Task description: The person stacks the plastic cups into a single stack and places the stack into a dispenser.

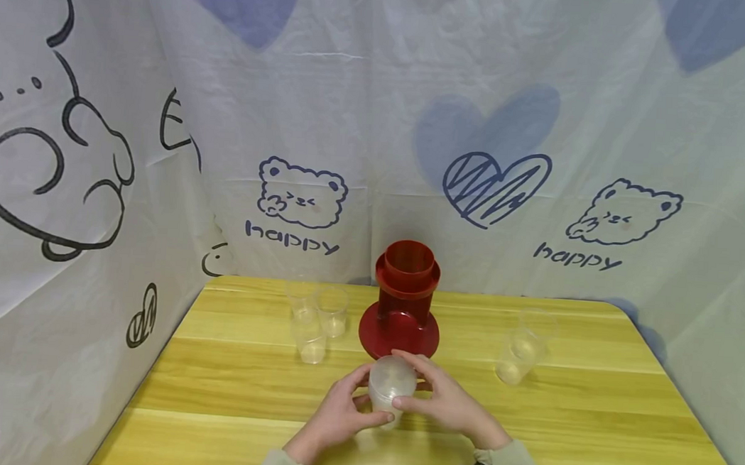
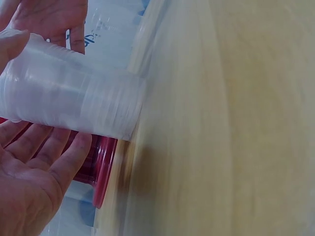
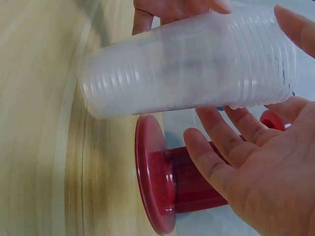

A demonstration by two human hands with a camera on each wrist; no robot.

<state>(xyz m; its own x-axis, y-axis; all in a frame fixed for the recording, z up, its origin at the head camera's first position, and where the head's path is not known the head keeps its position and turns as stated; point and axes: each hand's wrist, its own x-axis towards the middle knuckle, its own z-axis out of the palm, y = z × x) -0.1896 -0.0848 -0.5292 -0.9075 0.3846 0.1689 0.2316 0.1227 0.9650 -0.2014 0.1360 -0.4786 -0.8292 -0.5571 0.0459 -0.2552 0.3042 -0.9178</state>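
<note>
Holding stacked cups (image 1: 392, 380), side edges (image 1: 154, 372) distant

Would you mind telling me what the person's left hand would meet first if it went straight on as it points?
Most likely the stack of clear cups, which the left hand cradles from its side, though exact depth is hard to judge.

A wood-grain table (image 1: 591, 431) bears a red stand (image 1: 404, 304) — clear cups (image 1: 312, 350) either side.
</note>
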